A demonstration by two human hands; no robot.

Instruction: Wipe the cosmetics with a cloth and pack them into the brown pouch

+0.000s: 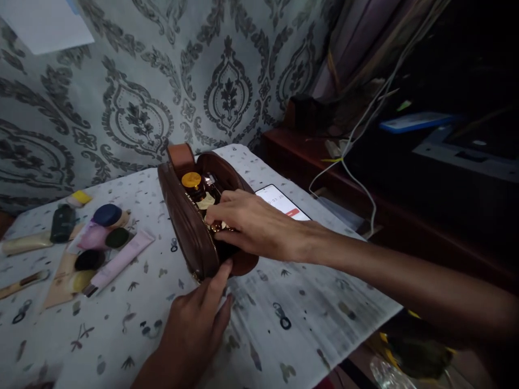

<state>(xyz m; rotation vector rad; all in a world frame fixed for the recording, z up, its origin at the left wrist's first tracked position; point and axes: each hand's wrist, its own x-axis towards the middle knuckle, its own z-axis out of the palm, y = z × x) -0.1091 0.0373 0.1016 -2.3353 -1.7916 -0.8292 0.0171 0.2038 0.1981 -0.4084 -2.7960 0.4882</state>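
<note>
A brown zip toiletry bag [184, 227] lies open on the table, tilted away from me. Inside it stand a dark jar with a gold lid [192, 180] and a shiny dark container [211, 182]. My right hand [251, 224] reaches into the bag, thumb and fingers closed about a small shiny gold item [219, 226], whose kind I cannot make out. At the bag's near end, my left hand [198, 310] touches the rim with an outstretched index finger, its thumb apart; the other fingers are partly hidden.
Left of the bag lie several cosmetics, among them a pink tube [121, 262], a blue-lidded jar [107, 215], a dark-capped tube [62, 222] and a brush [30, 280]. A lit phone [279, 200] lies behind my right wrist. White cables [367, 116] hang at the right.
</note>
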